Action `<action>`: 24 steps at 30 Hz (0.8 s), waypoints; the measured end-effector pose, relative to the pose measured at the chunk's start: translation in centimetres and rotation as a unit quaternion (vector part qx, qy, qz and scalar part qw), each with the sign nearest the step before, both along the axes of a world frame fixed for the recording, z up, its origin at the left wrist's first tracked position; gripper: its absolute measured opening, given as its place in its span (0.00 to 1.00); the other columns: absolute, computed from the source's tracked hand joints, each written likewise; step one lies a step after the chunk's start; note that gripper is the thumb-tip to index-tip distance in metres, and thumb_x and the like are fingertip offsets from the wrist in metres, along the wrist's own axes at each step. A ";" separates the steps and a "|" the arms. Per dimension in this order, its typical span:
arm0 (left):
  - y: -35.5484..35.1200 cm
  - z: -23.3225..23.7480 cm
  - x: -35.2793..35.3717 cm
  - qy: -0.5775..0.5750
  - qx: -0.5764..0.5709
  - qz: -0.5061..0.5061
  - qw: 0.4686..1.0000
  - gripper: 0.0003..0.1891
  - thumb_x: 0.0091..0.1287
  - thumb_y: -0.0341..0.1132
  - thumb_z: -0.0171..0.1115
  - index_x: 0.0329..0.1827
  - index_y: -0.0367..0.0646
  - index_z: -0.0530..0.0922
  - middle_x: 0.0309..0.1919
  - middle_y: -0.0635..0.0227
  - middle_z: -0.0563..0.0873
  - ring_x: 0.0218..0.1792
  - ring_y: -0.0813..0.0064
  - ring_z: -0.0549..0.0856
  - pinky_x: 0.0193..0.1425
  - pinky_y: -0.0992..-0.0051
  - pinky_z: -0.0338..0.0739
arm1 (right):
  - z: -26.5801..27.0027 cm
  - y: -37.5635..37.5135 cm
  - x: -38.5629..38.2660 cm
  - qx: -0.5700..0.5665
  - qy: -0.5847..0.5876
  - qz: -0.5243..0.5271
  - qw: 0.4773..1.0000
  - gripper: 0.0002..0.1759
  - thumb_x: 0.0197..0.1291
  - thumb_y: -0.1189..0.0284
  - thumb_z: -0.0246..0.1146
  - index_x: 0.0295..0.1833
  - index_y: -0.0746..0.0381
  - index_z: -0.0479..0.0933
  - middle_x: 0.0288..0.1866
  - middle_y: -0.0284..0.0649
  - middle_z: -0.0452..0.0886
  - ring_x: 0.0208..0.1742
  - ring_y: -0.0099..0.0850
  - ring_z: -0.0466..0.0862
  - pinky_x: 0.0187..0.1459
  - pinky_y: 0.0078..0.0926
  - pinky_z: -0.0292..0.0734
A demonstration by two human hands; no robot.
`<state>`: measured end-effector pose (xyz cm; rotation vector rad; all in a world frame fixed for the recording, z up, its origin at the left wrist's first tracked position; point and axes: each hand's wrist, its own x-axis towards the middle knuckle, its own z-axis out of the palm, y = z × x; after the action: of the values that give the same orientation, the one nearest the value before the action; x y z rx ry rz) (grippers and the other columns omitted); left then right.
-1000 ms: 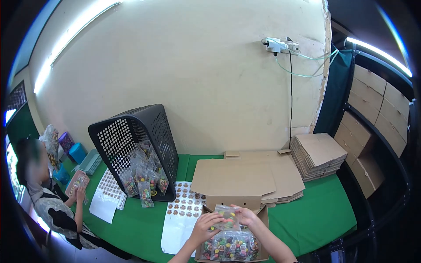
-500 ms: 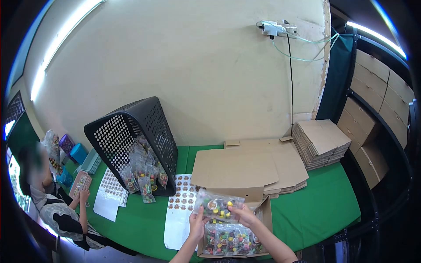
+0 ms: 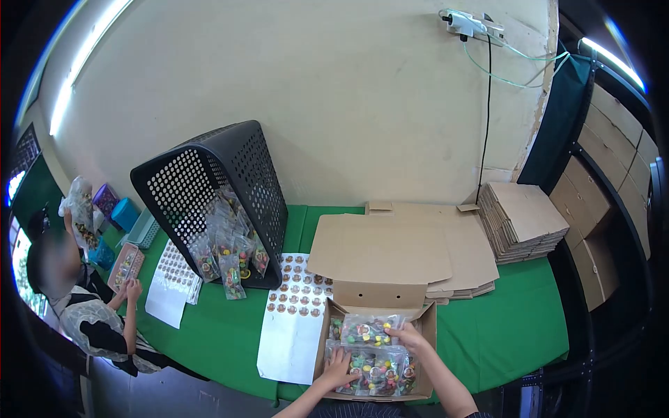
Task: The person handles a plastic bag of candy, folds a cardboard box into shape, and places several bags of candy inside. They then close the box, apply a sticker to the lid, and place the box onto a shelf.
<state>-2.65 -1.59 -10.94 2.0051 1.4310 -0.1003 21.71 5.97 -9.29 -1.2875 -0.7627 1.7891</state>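
Note:
An open cardboard box stands at the table's front edge, with several clear bags of colorful candies in it. My right hand pinches the right end of a candy bag, which lies in the back part of the box. On the front bags rests my left hand, fingers spread, at the left side. The box's lid is folded back behind it. Left of the box lies a sheet of round stickers.
A black perforated basket lies on its side, with candy bags spilling out. Flat cardboard and a cardboard stack are behind and right. At far left, a person works beside a pink basket.
The candy bag has come down from above the box into its back part. My left hand has let go of it and moved down onto the front bags. The view has shifted.

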 end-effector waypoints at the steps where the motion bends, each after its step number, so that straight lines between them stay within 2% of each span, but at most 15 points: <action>1: -0.2 -0.9 0.1 -0.016 -0.018 0.005 1.000 0.49 0.53 0.62 0.57 0.70 0.42 0.48 0.70 0.49 0.41 0.70 0.48 0.39 0.63 0.37 0.45 | -0.3 0.2 -0.4 -0.022 -0.029 0.020 0.999 0.20 0.50 0.70 0.68 0.49 0.64 0.74 0.43 0.37 0.79 0.45 0.26 0.77 0.44 0.26 0.73; 4: -0.9 -1.3 0.9 0.012 -0.002 0.018 1.000 0.49 0.53 0.60 0.58 0.71 0.42 0.46 0.71 0.51 0.39 0.71 0.48 0.39 0.64 0.39 0.44 | -1.5 1.4 -2.4 -0.036 -0.099 0.075 0.992 0.22 0.49 0.69 0.69 0.49 0.64 0.74 0.43 0.36 0.79 0.45 0.26 0.77 0.44 0.25 0.72; 5: -1.0 -1.4 1.0 0.009 -0.002 0.019 1.000 0.49 0.53 0.60 0.58 0.71 0.42 0.45 0.71 0.51 0.39 0.71 0.49 0.39 0.64 0.39 0.44 | -2.9 1.7 -3.2 0.029 -0.100 0.047 0.993 0.20 0.48 0.69 0.69 0.46 0.64 0.75 0.42 0.35 0.80 0.41 0.26 0.78 0.42 0.25 0.73; 8: -0.9 -1.7 0.9 0.001 -0.004 0.023 1.000 0.50 0.53 0.59 0.59 0.71 0.43 0.44 0.71 0.51 0.37 0.71 0.49 0.39 0.64 0.38 0.42 | -3.8 2.7 -5.1 0.102 -0.164 0.003 0.981 0.14 0.48 0.69 0.69 0.38 0.64 0.77 0.36 0.34 0.80 0.33 0.19 0.76 0.33 0.24 0.72; 10: -0.9 -1.5 0.9 -0.007 -0.009 0.025 1.000 0.50 0.53 0.59 0.59 0.71 0.43 0.44 0.71 0.51 0.37 0.71 0.48 0.39 0.64 0.38 0.42 | -3.3 2.8 -5.8 0.142 -0.293 -0.025 0.945 0.23 0.44 0.69 0.71 0.45 0.66 0.72 0.37 0.40 0.79 0.35 0.27 0.78 0.36 0.27 0.73; 12: -1.0 -1.1 1.0 -0.012 0.004 0.032 0.999 0.48 0.54 0.58 0.58 0.71 0.42 0.46 0.70 0.49 0.38 0.70 0.48 0.40 0.64 0.39 0.43 | -2.7 2.7 -5.9 0.180 -0.421 -0.051 0.888 0.33 0.40 0.69 0.72 0.53 0.68 0.67 0.39 0.47 0.78 0.38 0.35 0.79 0.40 0.31 0.73; 15: -1.2 -0.4 1.1 -0.058 0.039 0.058 0.996 0.45 0.55 0.56 0.57 0.69 0.39 0.50 0.70 0.47 0.42 0.70 0.46 0.43 0.64 0.40 0.45 | -2.1 1.7 -6.0 0.238 -0.551 -0.035 0.799 0.44 0.38 0.65 0.73 0.60 0.66 0.58 0.51 0.54 0.70 0.54 0.47 0.71 0.52 0.37 0.66; 16: -1.1 -0.2 1.1 -0.079 0.053 0.068 0.993 0.43 0.56 0.55 0.57 0.68 0.38 0.52 0.69 0.46 0.44 0.70 0.45 0.44 0.64 0.41 0.46 | -1.7 1.4 -6.2 0.232 -0.559 -0.024 0.796 0.45 0.38 0.65 0.73 0.61 0.66 0.57 0.53 0.54 0.67 0.56 0.48 0.67 0.55 0.39 0.63; 17: -1.1 -0.1 1.2 -0.119 0.131 0.087 0.980 0.35 0.58 0.48 0.59 0.64 0.36 0.60 0.65 0.44 0.55 0.66 0.44 0.55 0.64 0.48 0.54 | -1.4 1.0 -6.3 0.227 -0.567 -0.013 0.791 0.45 0.39 0.64 0.72 0.62 0.65 0.57 0.56 0.55 0.64 0.59 0.49 0.63 0.57 0.41 0.59; 18: -0.8 0.4 1.3 -0.138 0.124 0.109 0.977 0.34 0.58 0.46 0.59 0.62 0.35 0.61 0.63 0.44 0.57 0.64 0.44 0.57 0.63 0.50 0.56 | -1.1 0.9 -6.4 0.224 -0.576 -0.001 0.786 0.46 0.39 0.64 0.72 0.63 0.65 0.56 0.58 0.55 0.61 0.61 0.51 0.59 0.59 0.43 0.56; 19: -0.4 1.1 1.3 -0.156 0.119 0.132 0.972 0.32 0.57 0.44 0.60 0.61 0.35 0.63 0.61 0.45 0.60 0.62 0.45 0.60 0.63 0.52 0.59 | -1.4 0.7 -6.5 0.260 -0.590 -0.001 0.765 0.40 0.42 0.64 0.70 0.60 0.65 0.60 0.58 0.53 0.62 0.61 0.51 0.60 0.58 0.49 0.55; 20: 0.2 1.8 1.4 -0.174 0.115 0.154 0.966 0.30 0.57 0.41 0.61 0.59 0.35 0.65 0.59 0.46 0.62 0.61 0.46 0.63 0.62 0.55 0.61 | -1.9 0.6 -6.4 0.266 -0.588 0.022 0.763 0.38 0.43 0.64 0.69 0.59 0.64 0.62 0.58 0.53 0.62 0.60 0.50 0.60 0.58 0.49 0.55; 21: 0.8 2.5 1.6 -0.173 0.159 0.154 0.960 0.29 0.56 0.38 0.62 0.59 0.33 0.65 0.57 0.48 0.64 0.57 0.47 0.66 0.60 0.60 0.63 | -2.6 0.7 -6.4 0.272 -0.586 0.044 0.762 0.35 0.44 0.64 0.68 0.58 0.64 0.63 0.58 0.53 0.62 0.60 0.50 0.61 0.58 0.49 0.55; 24: 1.9 2.5 1.7 -0.132 0.209 0.150 0.957 0.29 0.56 0.40 0.62 0.58 0.35 0.65 0.58 0.48 0.64 0.60 0.48 0.64 0.61 0.57 0.62 | -2.6 -0.1 -6.3 0.300 -0.577 0.051 0.758 0.29 0.47 0.64 0.66 0.55 0.64 0.67 0.58 0.52 0.62 0.59 0.49 0.62 0.58 0.48 0.55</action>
<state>-0.97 0.33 -8.41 1.9940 1.6546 0.6282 15.39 5.89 -11.87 -1.7988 -1.8928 0.4694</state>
